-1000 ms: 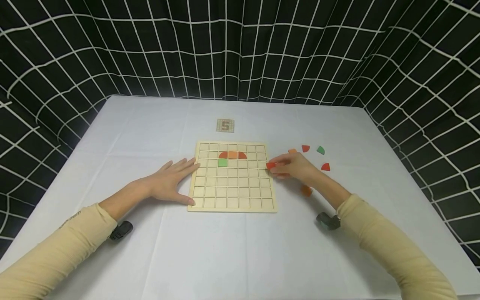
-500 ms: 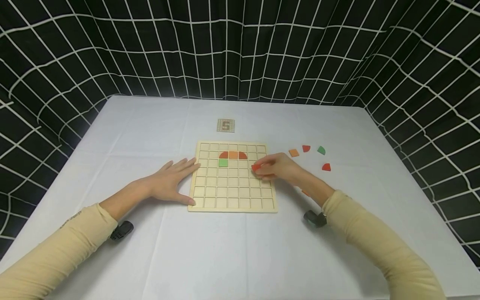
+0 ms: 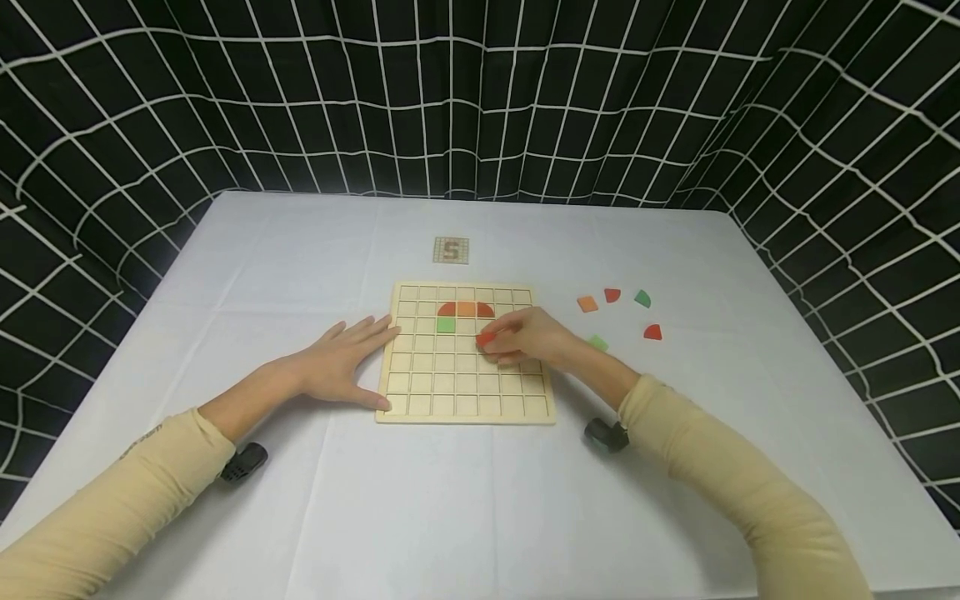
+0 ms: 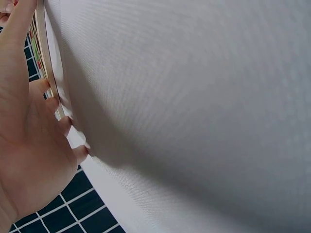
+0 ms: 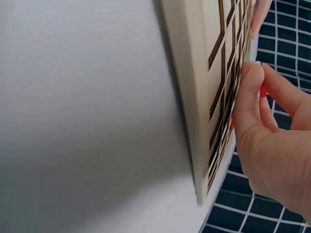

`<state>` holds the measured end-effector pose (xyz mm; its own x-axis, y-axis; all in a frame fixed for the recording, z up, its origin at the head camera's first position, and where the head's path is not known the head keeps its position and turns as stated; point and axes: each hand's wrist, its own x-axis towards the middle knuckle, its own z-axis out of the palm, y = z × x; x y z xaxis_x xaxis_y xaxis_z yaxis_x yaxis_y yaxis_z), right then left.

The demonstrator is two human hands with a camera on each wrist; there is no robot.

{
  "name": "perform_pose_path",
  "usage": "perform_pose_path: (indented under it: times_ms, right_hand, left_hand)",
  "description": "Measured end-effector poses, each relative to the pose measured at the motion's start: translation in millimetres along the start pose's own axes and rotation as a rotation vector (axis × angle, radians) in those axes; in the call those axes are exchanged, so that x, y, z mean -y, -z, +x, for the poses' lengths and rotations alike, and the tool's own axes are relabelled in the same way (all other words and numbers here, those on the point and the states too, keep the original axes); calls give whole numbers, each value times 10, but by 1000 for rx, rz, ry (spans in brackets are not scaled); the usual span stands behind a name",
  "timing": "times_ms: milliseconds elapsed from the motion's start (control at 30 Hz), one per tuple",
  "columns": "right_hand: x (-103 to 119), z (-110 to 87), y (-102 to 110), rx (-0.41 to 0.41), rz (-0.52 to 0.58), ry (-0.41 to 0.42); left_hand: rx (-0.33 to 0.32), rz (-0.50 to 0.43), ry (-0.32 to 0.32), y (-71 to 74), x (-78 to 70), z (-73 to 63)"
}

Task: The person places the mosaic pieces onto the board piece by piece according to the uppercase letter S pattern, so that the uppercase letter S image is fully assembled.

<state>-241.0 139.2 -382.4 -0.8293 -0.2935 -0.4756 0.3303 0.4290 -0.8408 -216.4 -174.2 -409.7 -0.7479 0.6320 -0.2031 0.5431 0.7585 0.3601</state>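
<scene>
Left hand (image 3: 341, 364): fingers spread, tips at left edge of grid board (image 3: 465, 385), thumb at its near-left corner. Right hand (image 3: 528, 337): thumb and fingers pinching red piece (image 3: 485, 340) just right of the board's middle; contact with a cell cannot be told. Orange square (image 3: 466, 309) between two red quarter-rounds (image 3: 486, 310) toward far edge; green square (image 3: 446, 325) below the left one. Loose pieces (image 3: 588, 304) off right edge; S card (image 3: 451, 251) beyond far edge

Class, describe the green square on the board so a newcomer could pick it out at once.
On the white table lies a gridded board. Near its far edge, an orange square sits between two red pieces; in the head view, the green square lies just below the left one. No other green piece shows on the board.
</scene>
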Motion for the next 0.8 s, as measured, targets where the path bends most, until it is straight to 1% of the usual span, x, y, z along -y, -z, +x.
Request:
perform_pose_path:
  times_ms: [133, 300, 533, 800]
  right_hand:
    - [47, 14, -68, 15, 32, -11]
    - [95, 30, -152, 10, 39, -27]
    - [144, 84, -243, 33, 50, -26]
    - [203, 136, -330, 23, 76, -33]
  left_hand:
    - [1, 3, -2, -5, 6, 2]
    - [-2, 4, -4, -7, 8, 2]
    - [-3, 7, -6, -6, 8, 4]
    - [0, 3, -4, -6, 8, 4]
